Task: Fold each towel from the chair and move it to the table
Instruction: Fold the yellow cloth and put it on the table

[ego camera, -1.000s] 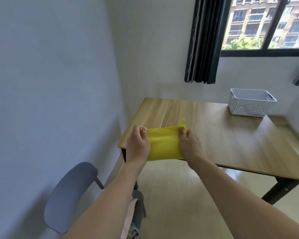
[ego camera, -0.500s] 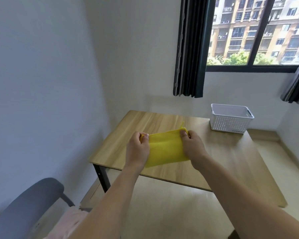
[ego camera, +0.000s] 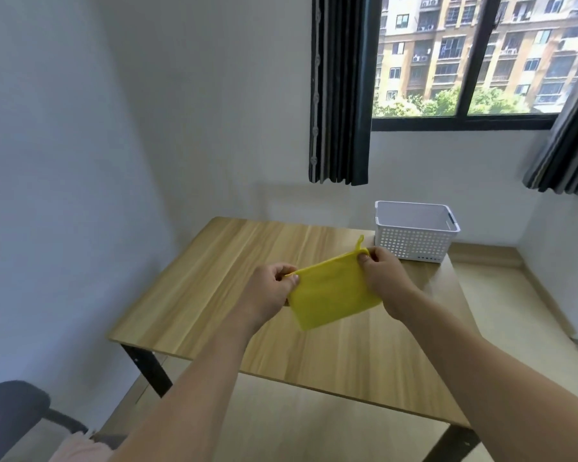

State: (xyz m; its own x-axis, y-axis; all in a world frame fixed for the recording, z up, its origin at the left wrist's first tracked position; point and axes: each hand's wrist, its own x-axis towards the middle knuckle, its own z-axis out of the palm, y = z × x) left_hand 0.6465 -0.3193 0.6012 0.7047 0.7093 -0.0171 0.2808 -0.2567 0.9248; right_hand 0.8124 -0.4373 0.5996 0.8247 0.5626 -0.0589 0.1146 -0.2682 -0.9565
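A folded yellow towel [ego camera: 331, 291] hangs in the air above the wooden table [ego camera: 221, 271], stretched between both hands. My left hand [ego camera: 267, 295] pinches its upper left corner. My right hand [ego camera: 386, 278] pinches its upper right corner, where a small yellow loop sticks up. The towel tilts, with its right side higher. At the bottom left a dark chair [ego camera: 10, 418] shows its backrest, and a pale pink towel [ego camera: 80, 448] lies on it, mostly cut off by the frame edge.
A white perforated basket [ego camera: 414, 235] stands at the table's far right corner. White walls close in on the left and behind. Dark curtains [ego camera: 341, 95] hang beside a window. Black table legs stand at the near corners.
The view has shifted right and closer over the table; the chair has slid towards the bottom left corner. Both hands have carried the yellow towel forward over the tabletop, its right side now raised.
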